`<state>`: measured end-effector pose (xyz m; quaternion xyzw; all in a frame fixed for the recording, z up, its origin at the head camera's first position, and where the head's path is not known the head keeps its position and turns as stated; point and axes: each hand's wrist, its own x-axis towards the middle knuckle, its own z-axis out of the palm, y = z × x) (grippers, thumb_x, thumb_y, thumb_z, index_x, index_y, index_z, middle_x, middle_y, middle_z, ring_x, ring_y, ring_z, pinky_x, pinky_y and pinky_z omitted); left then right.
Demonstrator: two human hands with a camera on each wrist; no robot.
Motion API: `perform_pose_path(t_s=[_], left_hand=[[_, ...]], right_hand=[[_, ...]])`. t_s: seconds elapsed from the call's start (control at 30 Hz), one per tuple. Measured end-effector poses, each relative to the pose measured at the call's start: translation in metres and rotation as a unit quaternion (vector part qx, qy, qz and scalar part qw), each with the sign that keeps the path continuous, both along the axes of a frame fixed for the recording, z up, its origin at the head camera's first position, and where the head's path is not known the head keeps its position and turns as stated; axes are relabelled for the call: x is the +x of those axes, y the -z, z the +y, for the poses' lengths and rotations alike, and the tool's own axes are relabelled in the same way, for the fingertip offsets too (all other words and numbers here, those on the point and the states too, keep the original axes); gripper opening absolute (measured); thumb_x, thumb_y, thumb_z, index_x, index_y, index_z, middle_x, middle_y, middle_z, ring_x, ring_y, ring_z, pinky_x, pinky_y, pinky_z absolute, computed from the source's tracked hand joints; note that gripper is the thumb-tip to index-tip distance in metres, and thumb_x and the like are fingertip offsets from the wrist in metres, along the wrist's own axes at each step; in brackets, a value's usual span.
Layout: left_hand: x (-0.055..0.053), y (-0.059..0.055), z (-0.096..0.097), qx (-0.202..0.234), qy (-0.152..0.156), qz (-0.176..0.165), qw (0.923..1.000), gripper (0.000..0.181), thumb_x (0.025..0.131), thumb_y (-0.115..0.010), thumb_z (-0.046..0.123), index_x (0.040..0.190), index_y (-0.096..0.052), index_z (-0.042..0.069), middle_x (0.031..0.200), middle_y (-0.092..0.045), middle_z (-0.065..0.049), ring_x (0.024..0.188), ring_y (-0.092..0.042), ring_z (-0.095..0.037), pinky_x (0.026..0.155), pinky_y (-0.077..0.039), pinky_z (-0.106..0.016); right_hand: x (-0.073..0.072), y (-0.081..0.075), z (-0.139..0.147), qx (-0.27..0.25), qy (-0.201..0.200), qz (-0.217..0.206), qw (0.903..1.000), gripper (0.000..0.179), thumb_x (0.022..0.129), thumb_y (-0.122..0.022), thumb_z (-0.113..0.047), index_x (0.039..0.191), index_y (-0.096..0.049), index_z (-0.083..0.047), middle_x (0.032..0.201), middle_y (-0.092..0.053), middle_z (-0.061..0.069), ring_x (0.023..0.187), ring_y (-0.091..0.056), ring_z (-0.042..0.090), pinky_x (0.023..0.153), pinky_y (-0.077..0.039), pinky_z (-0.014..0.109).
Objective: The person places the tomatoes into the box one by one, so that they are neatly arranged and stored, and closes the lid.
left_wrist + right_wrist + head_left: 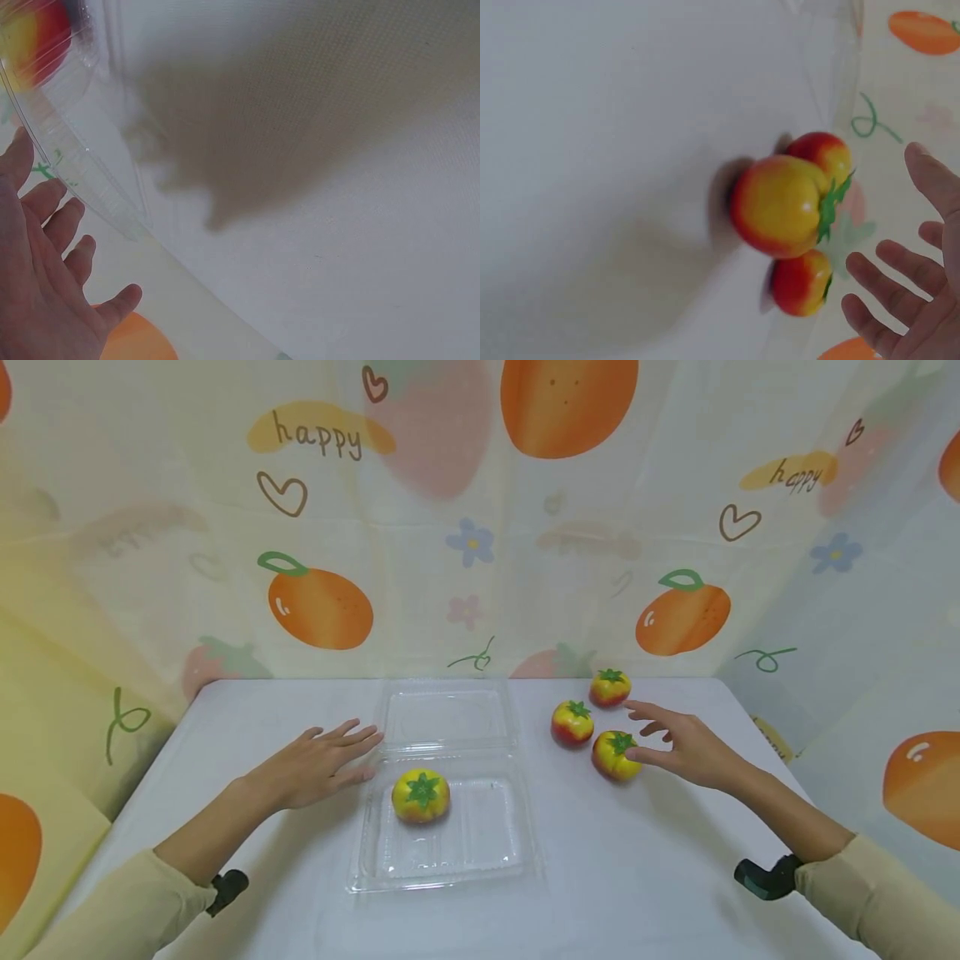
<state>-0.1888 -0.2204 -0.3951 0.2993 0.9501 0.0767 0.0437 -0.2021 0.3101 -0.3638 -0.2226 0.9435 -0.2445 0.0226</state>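
A clear plastic clamshell box lies unfolded, its lid toward the back. In its base sits one yellow-red fruit with a green leafy top, partly visible at the corner of the left wrist view. My left hand is spread at the box's left side, fingertips close to the hinge edge, holding nothing. On the right lie three similar fruits: a front one, a left one and a back one. Beside them hovers my right hand, fingers loosely bent, thumb overlapping the front fruit in the head view.
A white cloth covers the table. Behind it hangs a fruit-patterned curtain, which continues down both sides. Each sleeve has a dark wrist device near its cuff, such as the left device.
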Motion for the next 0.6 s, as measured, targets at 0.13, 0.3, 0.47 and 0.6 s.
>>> perform_pose_path(t_s=[0.13, 0.3, 0.47, 0.6], left_hand=[[0.001, -0.001, 0.000, -0.001, 0.000, -0.001, 1.0000, 0.062, 0.102, -0.050, 0.047, 0.153, -0.041, 0.012, 0.156, -0.041, -0.009, 0.145, -0.031, -0.039, 0.108, -0.030, -0.067], [0.001, -0.001, 0.000, -0.002, 0.002, 0.003, 1.0000, 0.063, 0.102, -0.049, 0.047, 0.152, -0.041, 0.011, 0.156, -0.041, -0.009, 0.145, -0.031, -0.039, 0.108, -0.031, -0.067], [0.000, 0.002, 0.000, -0.001, -0.001, 0.003, 1.0000, 0.063, 0.102, -0.049, 0.048, 0.152, -0.041, 0.011, 0.156, -0.041, -0.009, 0.145, -0.031, -0.039, 0.108, -0.030, -0.067], [-0.001, 0.003, 0.000, -0.001, -0.007, -0.002, 1.0000, 0.064, 0.101, -0.050, 0.049, 0.153, -0.041, 0.011, 0.157, -0.040, -0.009, 0.146, -0.029, -0.039, 0.109, -0.029, -0.067]], right_hand=[[-0.001, 0.011, 0.008, -0.002, 0.020, -0.006, 0.9998, 0.074, 0.087, -0.078, -0.035, 0.146, -0.045, -0.005, 0.130, -0.062, 0.022, 0.106, -0.065, 0.036, 0.084, -0.056, 0.054], [0.000, 0.029, 0.012, -0.006, 0.049, -0.013, 0.9987, 0.076, 0.086, -0.079, -0.036, 0.146, -0.045, -0.004, 0.128, -0.061, 0.024, 0.104, -0.065, 0.035, 0.081, -0.057, 0.053], [0.002, 0.046, 0.008, -0.009, 0.068, -0.032, 0.9971, 0.081, 0.085, -0.078, -0.039, 0.148, -0.041, -0.005, 0.130, -0.059, 0.022, 0.104, -0.064, 0.035, 0.078, -0.059, 0.047], [0.002, 0.055, 0.005, -0.018, 0.085, -0.033, 0.9957, 0.083, 0.085, -0.078, -0.041, 0.148, -0.039, -0.005, 0.128, -0.060, 0.023, 0.103, -0.064, 0.035, 0.076, -0.059, 0.044]])
